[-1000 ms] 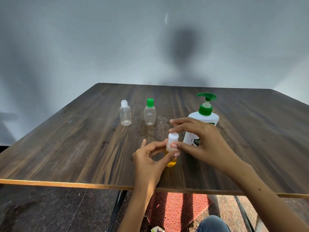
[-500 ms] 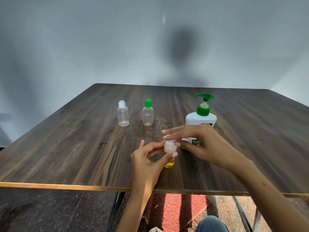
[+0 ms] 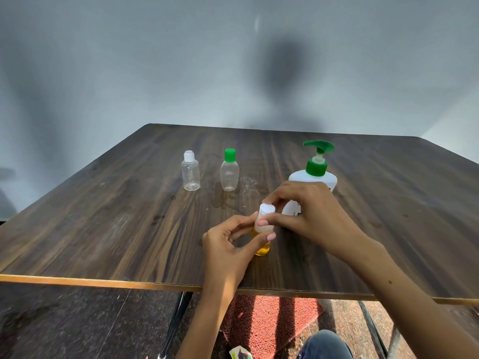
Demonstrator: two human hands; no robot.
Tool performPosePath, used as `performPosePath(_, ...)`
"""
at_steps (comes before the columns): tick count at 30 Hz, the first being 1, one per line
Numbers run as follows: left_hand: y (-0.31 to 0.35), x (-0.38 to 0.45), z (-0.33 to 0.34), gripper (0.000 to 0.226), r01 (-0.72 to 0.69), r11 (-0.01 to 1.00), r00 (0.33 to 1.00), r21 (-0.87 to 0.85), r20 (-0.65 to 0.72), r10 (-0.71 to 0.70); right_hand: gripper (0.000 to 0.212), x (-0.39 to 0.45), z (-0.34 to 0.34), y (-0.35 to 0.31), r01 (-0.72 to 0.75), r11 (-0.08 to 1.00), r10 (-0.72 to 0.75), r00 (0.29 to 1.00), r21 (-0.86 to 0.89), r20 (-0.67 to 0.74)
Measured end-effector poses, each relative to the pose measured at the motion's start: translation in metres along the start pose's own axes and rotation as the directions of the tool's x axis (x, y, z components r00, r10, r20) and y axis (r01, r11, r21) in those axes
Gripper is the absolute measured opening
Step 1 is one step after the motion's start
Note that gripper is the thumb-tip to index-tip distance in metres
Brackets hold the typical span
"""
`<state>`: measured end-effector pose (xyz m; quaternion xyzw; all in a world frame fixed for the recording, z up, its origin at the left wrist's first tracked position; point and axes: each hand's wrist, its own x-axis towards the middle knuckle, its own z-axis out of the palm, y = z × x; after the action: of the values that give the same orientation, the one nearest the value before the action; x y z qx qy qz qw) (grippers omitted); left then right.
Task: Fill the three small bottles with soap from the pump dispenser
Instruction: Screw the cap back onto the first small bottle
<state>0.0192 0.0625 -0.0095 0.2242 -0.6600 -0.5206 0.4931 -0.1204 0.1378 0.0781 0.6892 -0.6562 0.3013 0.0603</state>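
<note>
Right now we hold a small bottle (image 3: 263,238) of yellow soap between both hands near the front edge of the wooden table (image 3: 103,229). Our left hand (image 3: 228,244) curls its thumb and fingers round the bottle's body from the nine o'clock side, and the bottle stands upright with its base on the wood. Our right hand (image 3: 308,216) comes in from three o'clock and pinches the white cap (image 3: 267,209) on top between thumb and fingertips; we cannot tell whether the cap is fully seated. Just behind the right hand, at about one o'clock from the held bottle, stands the pump dispenser (image 3: 315,174), white with a green pump head, its lower part hidden by our fingers. Well apart from us, toward eleven o'clock, two clear bottles stand upright side by side without touching: the white-capped bottle (image 3: 191,174) on the left and the green-capped bottle (image 3: 229,171) to its right. Both look empty. A faint wet smear (image 3: 246,187) marks the wood between the green-capped bottle and the dispenser. Below the table edge, at six o'clock, we see a red mat (image 3: 267,322) on the floor and a bit of blue denim at the knee (image 3: 324,345).
</note>
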Motion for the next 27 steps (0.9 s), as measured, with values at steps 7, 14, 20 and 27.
performPosePath(7,-0.002,0.001,0.001,0.034,-0.011,1.000,1.000,-0.010,-0.002,0.011,0.026,0.003,-0.003,-0.001,0.016,1.000,-0.018,0.998,0.022,0.056)
performPosePath(14,-0.003,0.002,0.001,0.035,0.000,1.000,1.000,-0.030,-0.008,0.000,0.035,0.000,-0.011,0.001,0.057,0.995,-0.069,0.987,0.087,0.142)
performPosePath(20,-0.003,0.003,0.000,0.037,0.000,1.000,1.000,-0.010,-0.004,0.000,0.024,0.006,-0.006,0.005,0.091,0.995,-0.094,0.992,0.038,0.089)
performPosePath(27,-0.001,0.002,0.002,0.040,-0.024,1.000,1.000,-0.010,0.009,0.024,0.022,-0.003,0.002,0.002,0.096,0.994,-0.094,0.995,-0.051,0.024)
